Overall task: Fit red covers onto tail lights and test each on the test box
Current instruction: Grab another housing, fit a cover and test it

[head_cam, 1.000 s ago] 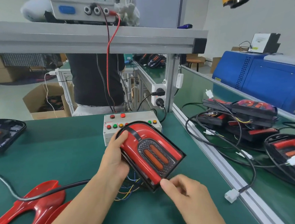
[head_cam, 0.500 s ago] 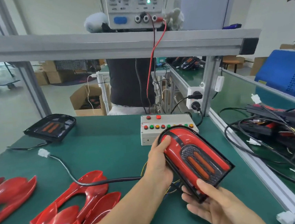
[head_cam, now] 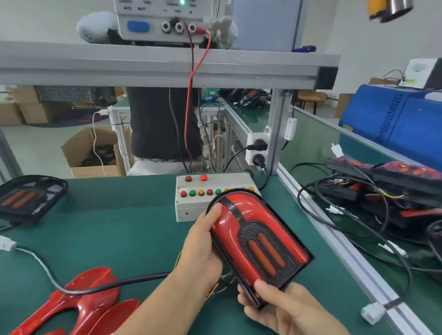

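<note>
I hold a tail light with a red cover fitted on its black base, tilted above the green table. My left hand grips its left edge, thumb on the red cover near the rounded top. My right hand holds the near lower corner, thumb on top and fingers underneath. The grey test box with red, green and orange buttons stands just behind the light, partly hidden by it. Several loose red covers lie at the lower left. Thin coloured wires show under the light.
A bare black tail light base lies at the far left, its black cable and white connector running across the table. A heap of tail lights and cables fills the bench on the right. A power supply stands on the overhead shelf; a person stands behind.
The view swung left then partly back. My right hand slid from pinching the light's near edge to cupping its lower corner from beneath. My left hand kept its grip.
</note>
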### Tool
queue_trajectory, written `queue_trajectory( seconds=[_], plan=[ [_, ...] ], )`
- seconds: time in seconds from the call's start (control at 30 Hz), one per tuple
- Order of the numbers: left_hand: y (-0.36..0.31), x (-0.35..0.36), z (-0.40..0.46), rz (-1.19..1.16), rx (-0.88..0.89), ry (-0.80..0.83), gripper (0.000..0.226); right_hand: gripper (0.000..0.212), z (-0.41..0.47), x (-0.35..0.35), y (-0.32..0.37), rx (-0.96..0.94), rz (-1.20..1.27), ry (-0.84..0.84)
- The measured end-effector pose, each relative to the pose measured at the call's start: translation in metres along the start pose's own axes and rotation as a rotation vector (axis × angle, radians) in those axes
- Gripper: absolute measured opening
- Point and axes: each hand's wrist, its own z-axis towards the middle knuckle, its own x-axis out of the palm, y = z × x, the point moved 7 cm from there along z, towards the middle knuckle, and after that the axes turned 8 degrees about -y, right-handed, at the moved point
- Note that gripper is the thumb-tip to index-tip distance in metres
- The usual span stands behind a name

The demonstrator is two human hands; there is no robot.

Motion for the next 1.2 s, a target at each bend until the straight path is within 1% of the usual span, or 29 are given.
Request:
queue_trajectory(
  seconds=[0.13, 0.3, 0.5, 0.67, 0.77, 0.87, 1.03, 1.2],
  plan=[
    [0.0017, 0.0009, 0.0013, 0.012, 0.009, 0.017, 0.051, 0.044, -0.0006, -0.0028, 0.0027, -0.029, -0.015, -0.022],
    [0.0014, -0.0018, 0.0029, 0.013, 0.006, -0.028, 0.044, 0.035, -0.0023, 0.0006, 0.0031, -0.016, -0.005, -0.005],
    [0.0025, -0.0035, 0.0041, 0.055, 0.01, -0.025, 0.043, 0.044, -0.0028, -0.0014, 0.0051, -0.029, -0.007, -0.014],
    [0.0029, -0.0056, 0.0061, 0.069, 0.011, -0.026, 0.034, 0.051, -0.0014, -0.0026, 0.0045, -0.031, -0.05, -0.039],
    [0.0026, -0.0065, 0.0071, 0.046, 0.006, -0.039, 0.029, 0.048, -0.0008, -0.0034, 0.0065, -0.049, -0.057, -0.054],
    [0.0005, -0.0044, 0.0063, 0.036, 0.025, -0.016, 0.028, 0.044, -0.0009, -0.004, 0.0086, -0.073, -0.056, -0.054],
    [-0.002, -0.0031, 0.0057, 0.028, 0.055, -0.006, 0.033, 0.045, -0.0014, -0.0044, 0.0083, -0.085, -0.067, -0.054],
    [-0.0023, -0.0049, 0.0086, 0.04, 0.069, -0.015, 0.027, 0.043, -0.0006, -0.0046, 0.0054, -0.076, -0.061, -0.034]
  ],
)
